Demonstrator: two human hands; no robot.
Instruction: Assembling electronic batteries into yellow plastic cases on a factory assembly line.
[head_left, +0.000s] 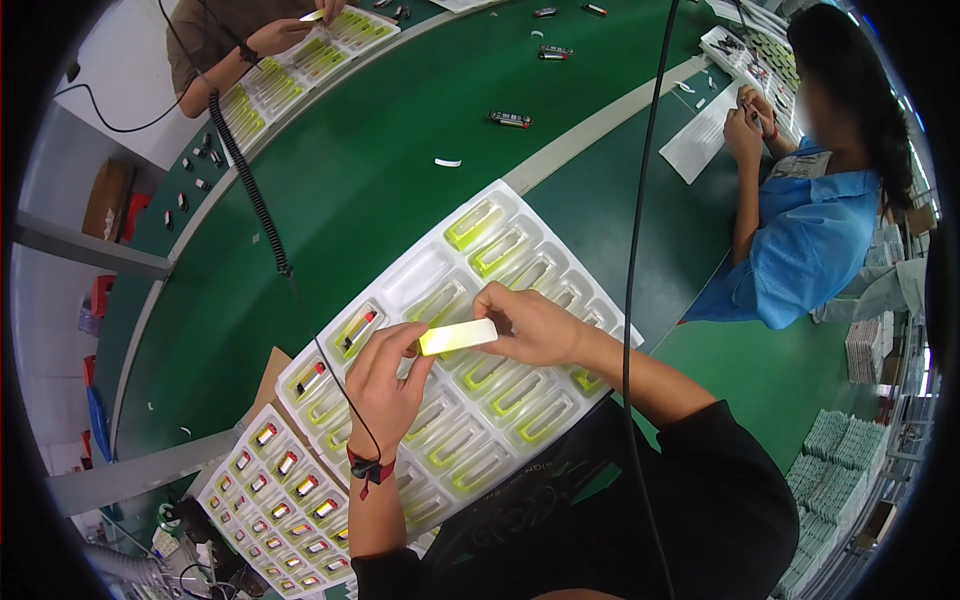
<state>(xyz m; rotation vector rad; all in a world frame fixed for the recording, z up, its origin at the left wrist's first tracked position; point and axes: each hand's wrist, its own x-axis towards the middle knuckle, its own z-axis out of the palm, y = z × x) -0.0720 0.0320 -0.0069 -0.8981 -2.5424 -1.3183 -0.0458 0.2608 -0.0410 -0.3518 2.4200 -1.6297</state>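
Above the white tray point(413, 272), a small oblong casing point(458, 337), glossy white with a yellow-green end, is held between both hands. My left hand point(385, 378) pinches its yellowish end between thumb and fingers. At the white end, the fingers of my right hand point(530, 325) are closed round it. Rows of tray pockets below hold translucent yellow-green casings point(472, 225). Two pockets at the tray's left side have casings with small red-and-black parts point(357, 330) in them. My fingers hide part of the held casing.
A second white tray point(243, 440) with small cylindrical cells sits lower left. Loose cells point(510, 119) and a white strip point(447, 163) lie on the green belt. A coiled cable point(255, 195) and black cord point(640, 200) hang nearby. Co-workers sit right, in a blue top point(815, 235), and upper left.
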